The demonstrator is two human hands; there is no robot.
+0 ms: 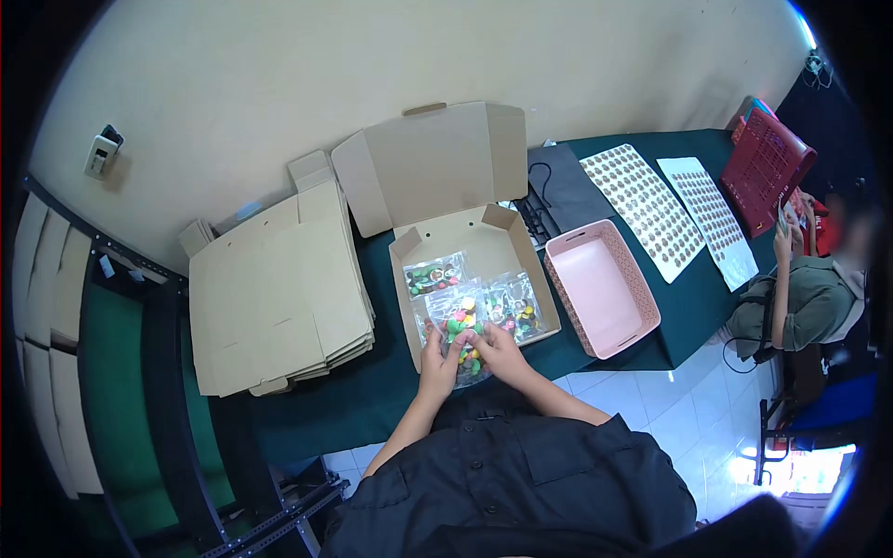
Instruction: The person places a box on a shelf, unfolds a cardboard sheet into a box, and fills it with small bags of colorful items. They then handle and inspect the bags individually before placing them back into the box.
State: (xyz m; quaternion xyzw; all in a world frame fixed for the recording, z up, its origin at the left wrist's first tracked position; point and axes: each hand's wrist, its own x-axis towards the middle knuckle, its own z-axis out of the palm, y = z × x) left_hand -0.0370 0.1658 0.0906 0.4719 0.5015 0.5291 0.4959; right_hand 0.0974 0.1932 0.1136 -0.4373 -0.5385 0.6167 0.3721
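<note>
Both my left hand (439, 364) and my right hand (497, 352) grip a clear plastic bag (456, 307) of small colourful pieces, green, yellow, pink and red. My thumbs press close together on its front. The bag is over the near side of an open cardboard box (406, 332), whose lid (430, 160) stands up against the wall. Inside the box lie two more clear bags of colourful pieces, one at the left (434, 272) and one at the right (521, 307). What exactly the pieces are is too small to tell.
Flattened cardboard boxes (279, 288) are stacked at the left. On the right stand a pink basket (605, 288), sticker sheets (644, 206) and a dark red basket (765, 163). A black paper bag (572, 191) lies behind. Another person (809, 293) sits at the far right.
</note>
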